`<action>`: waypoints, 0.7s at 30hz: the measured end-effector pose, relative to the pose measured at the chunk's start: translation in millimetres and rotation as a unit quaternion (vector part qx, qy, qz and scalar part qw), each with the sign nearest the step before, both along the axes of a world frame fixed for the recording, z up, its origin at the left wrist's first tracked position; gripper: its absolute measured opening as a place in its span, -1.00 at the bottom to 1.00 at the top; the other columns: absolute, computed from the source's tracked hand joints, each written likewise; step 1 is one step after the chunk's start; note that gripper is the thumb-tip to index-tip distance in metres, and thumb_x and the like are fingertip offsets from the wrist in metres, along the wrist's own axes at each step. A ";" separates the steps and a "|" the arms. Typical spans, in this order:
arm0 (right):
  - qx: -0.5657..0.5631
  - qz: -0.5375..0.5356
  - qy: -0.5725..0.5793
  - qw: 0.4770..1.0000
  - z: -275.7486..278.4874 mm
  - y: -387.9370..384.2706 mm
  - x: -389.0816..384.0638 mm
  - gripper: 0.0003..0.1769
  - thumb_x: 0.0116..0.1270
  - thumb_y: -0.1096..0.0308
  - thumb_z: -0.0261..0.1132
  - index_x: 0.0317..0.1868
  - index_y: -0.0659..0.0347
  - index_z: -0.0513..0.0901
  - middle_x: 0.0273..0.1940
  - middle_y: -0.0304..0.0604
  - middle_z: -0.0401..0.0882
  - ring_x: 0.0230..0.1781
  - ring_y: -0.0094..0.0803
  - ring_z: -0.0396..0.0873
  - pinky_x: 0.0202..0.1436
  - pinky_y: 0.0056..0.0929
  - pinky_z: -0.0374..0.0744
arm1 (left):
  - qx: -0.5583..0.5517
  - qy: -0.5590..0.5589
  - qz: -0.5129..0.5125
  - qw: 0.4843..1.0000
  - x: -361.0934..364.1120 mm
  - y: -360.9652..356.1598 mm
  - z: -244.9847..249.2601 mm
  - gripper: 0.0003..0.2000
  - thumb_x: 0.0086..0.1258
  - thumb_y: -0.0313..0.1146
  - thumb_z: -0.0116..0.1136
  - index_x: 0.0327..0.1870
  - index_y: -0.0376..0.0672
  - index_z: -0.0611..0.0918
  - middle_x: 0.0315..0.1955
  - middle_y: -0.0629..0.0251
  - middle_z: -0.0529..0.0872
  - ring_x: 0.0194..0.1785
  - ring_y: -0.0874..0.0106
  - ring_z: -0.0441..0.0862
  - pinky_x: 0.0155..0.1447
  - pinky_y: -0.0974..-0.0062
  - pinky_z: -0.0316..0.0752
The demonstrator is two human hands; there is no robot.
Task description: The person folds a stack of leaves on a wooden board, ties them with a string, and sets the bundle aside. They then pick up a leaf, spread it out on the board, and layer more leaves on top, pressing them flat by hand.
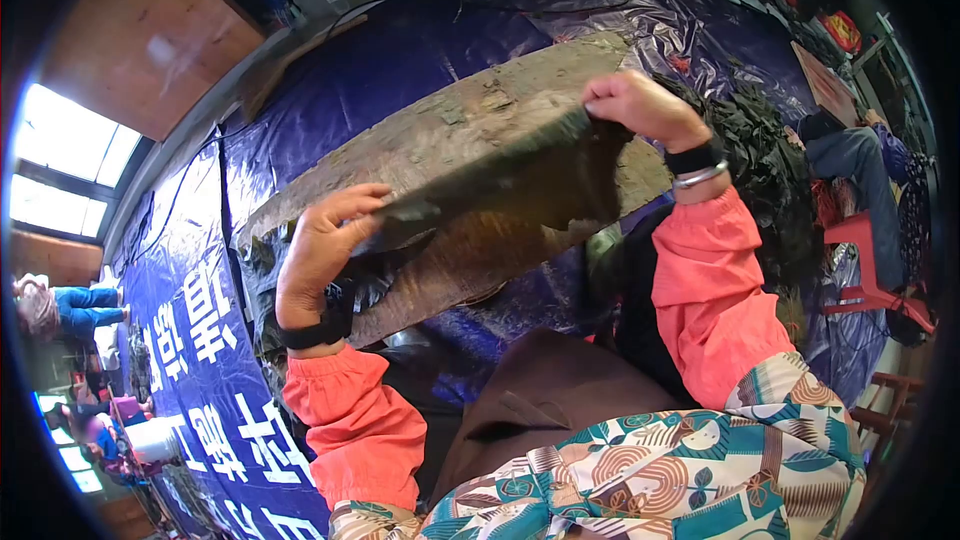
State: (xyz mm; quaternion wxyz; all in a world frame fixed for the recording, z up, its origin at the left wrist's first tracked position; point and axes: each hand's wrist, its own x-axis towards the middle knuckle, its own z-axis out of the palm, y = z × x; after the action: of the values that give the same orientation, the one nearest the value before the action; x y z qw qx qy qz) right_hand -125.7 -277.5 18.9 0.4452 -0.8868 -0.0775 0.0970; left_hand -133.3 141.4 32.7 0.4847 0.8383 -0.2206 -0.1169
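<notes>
A thin, limp dark green sheet [510,180], leaf-like with ragged edges, is stretched between my hands above a long wooden board [420,130]. My left hand [325,240] pinches its left end between thumb and fingers. At the far right corner, my right hand [645,110] grips the sheet with curled fingers, and the sheet hangs down from there, blurred by motion. Wet-looking bits of green scrap are stuck to the board's surface. The board slopes across in front of my lap, and the sheet covers part of it.
Blue plastic sheeting [400,60] with white characters spreads around the board. A heap of dark green sheets [765,155] lies to the right, near a seated person [850,165] and a red plastic stool [858,250]. Other people [75,310] are at the far left.
</notes>
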 end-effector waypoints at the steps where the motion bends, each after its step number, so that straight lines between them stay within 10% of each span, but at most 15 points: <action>1: -0.081 -0.048 -0.111 0.989 -4.4 9.5 6.0 -0.79 0.29 0.41 0.23 -0.09 0.23 0.66 -0.38 -0.28 0.66 -0.37 -0.62 0.55 -0.24 -0.53 0.53 | -0.039 0.011 0.032 0.999 1.1 -0.4 0.1 -0.83 0.27 -0.51 0.20 -0.15 -0.25 0.70 -0.09 0.22 0.72 -0.05 0.37 0.64 0.12 0.54 0.45; 7: 0.041 -0.246 -0.304 0.920 -41.3 -6.0 36.9 -0.72 0.16 0.38 0.34 -0.08 0.15 0.68 -0.20 -0.05 0.70 -0.17 -0.19 0.67 -0.09 -0.34 0.59 | 0.130 -0.131 0.234 0.955 21.3 1.5 -38.9 -0.80 0.37 -0.31 0.14 -0.12 -0.20 0.69 -0.37 0.14 0.73 -0.29 0.37 0.68 -0.13 0.44 0.51; 9: -0.139 -0.271 -0.222 0.927 -43.2 -17.4 26.0 -0.69 0.14 0.36 0.35 -0.06 0.14 0.68 -0.17 -0.03 0.70 -0.13 -0.13 0.66 -0.04 -0.29 0.58 | 0.162 -0.222 0.260 0.926 22.0 4.7 -41.5 -0.79 0.37 -0.29 0.13 -0.14 -0.20 0.69 -0.34 0.10 0.73 -0.28 0.30 0.68 -0.13 0.41 0.52; 14: -0.211 -0.165 -0.055 0.962 -60.6 -9.6 23.3 -0.65 0.09 0.19 0.40 -0.14 0.18 0.72 -0.21 0.07 0.70 -0.12 -0.03 0.66 0.02 -0.22 0.58 | 0.020 -0.079 0.272 0.959 28.1 6.2 -44.1 -0.77 0.44 -0.27 0.10 -0.09 -0.23 0.67 -0.37 0.31 0.70 -0.28 0.50 0.58 -0.09 0.54 0.46; 21: -0.293 -0.199 -0.104 0.930 -48.9 -10.2 23.6 -0.74 0.10 0.23 0.40 -0.31 0.25 0.70 -0.27 0.17 0.67 -0.16 0.10 0.63 -0.02 -0.07 0.56 | -0.200 -0.010 0.250 0.947 29.7 8.4 -43.3 -0.79 0.49 -0.33 0.08 0.01 -0.23 0.62 -0.21 0.47 0.62 -0.12 0.62 0.49 0.05 0.64 0.39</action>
State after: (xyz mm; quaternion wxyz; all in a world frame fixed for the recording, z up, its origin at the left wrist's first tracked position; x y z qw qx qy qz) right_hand -102.1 -287.7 -30.0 0.1656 -0.9801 0.0860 -0.0683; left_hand -103.7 149.8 -10.6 0.6541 0.7533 -0.0275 0.0626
